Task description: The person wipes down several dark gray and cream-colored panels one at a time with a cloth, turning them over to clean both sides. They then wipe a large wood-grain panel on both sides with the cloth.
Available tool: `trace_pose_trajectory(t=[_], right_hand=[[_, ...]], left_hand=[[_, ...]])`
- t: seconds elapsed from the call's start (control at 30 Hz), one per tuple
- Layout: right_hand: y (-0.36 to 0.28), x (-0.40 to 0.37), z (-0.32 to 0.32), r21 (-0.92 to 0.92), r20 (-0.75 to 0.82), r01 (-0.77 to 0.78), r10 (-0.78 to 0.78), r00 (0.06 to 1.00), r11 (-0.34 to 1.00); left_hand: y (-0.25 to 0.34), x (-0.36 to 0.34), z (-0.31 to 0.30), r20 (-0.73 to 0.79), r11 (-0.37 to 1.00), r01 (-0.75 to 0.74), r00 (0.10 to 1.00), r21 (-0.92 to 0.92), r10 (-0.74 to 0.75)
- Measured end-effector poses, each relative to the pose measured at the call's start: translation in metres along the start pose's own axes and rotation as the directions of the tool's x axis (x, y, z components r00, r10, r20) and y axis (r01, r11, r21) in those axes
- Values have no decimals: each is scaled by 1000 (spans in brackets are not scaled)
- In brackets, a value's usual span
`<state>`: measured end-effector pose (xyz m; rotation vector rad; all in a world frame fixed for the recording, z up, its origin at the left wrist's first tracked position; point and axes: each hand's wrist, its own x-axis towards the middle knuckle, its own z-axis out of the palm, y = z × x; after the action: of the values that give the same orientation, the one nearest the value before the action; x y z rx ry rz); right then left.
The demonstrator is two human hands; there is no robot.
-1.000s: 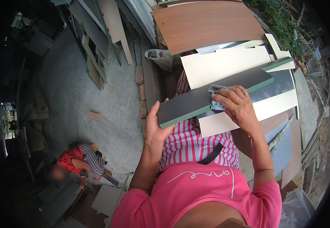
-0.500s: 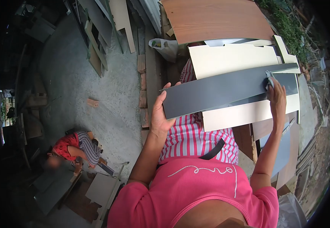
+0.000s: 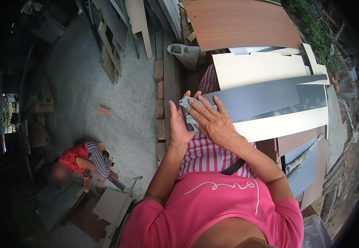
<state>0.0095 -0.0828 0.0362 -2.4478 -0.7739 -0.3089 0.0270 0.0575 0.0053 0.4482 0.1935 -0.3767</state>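
A long dark grey board (image 3: 254, 97) lies across my lap and over a stack of cream panels. My left hand (image 3: 180, 126) supports its left end, palm against the edge, with the fingers partly hidden behind it. A grey-green cloth (image 3: 186, 108) is pressed on that same end under the fingers of my right hand (image 3: 212, 120). The right fingers lie fairly flat over the cloth, close to my left hand. Beneath the board, one cream panel (image 3: 282, 124) shows along the near side and another cream panel (image 3: 258, 68) along the far side.
A brown wood-grain panel (image 3: 241, 22) lies beyond the stack. A white bag (image 3: 185, 56) stands by the brick edging (image 3: 159, 89). Boards lean upright at the upper left. Another person (image 3: 82, 159) crouches on the concrete floor at lower left, near a brick (image 3: 104, 111).
My right hand has slid the cloth from the board's right end to its left end, beside my left hand. The board's right end sits slightly lower on the stack.
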Motion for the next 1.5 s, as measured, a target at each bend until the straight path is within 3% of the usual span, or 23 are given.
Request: trace_pose_trajectory(t=[0.07, 0.17, 0.27, 0.33, 0.43, 0.53, 0.67, 0.73, 0.83, 0.93, 1.23, 1.47, 1.5], right_hand=[[20, -10, -20, -103, 40, -97, 101, 994, 990], [62, -37, -49, -308, 31, -266, 289, 957, 914], [119, -70, -77, -399, -152, -507, 490, 858, 764], [148, -85, -89, -407, -292, -669, 606, 740, 622], [151, -90, -84, -430, -306, -685, 619, 723, 587], [121, -77, -72, -441, -165, -542, 529, 833, 715], [140, -79, -82, -455, -187, -562, 543, 819, 691], [167, -84, -94, -456, -225, -601, 569, 791, 656], [212, -95, -114, -455, -325, -726, 663, 674, 516], [256, -109, -130, -363, -368, -812, 730, 576, 457], [363, -155, -176, -334, -524, -914, 762, 382, 228], [441, -184, -217, -232, -550, -962, 797, 251, 143], [454, -189, -222, -205, -536, -963, 802, 262, 178]], left_hand=[[0, 2, -1, -78, 999, 34, 996, -24, -36], [0, 4, 0, -5, 998, 35, 999, -48, -35], [-1, 5, -3, 46, 997, 47, 998, -54, -44], [-2, 6, -4, 15, 999, 34, 999, 29, -35], [0, 8, -9, 6, 995, 51, 999, 82, -51], [-1, 6, -2, -53, 975, 51, 998, 215, -40], [-2, 7, -14, -136, 914, 92, 990, 395, -41], [-2, 6, -11, -146, 914, 94, 988, 394, -39], [-1, 4, -2, -176, 906, 99, 984, 412, -27], [0, 4, 1, -199, 880, 105, 980, 463, -12], [5, 1, 3, -229, 807, 122, 973, 578, 17], [7, 1, 2, -249, 780, 121, 967, 614, 46], [7, 0, 4, -251, 775, 124, 967, 619, 45]])
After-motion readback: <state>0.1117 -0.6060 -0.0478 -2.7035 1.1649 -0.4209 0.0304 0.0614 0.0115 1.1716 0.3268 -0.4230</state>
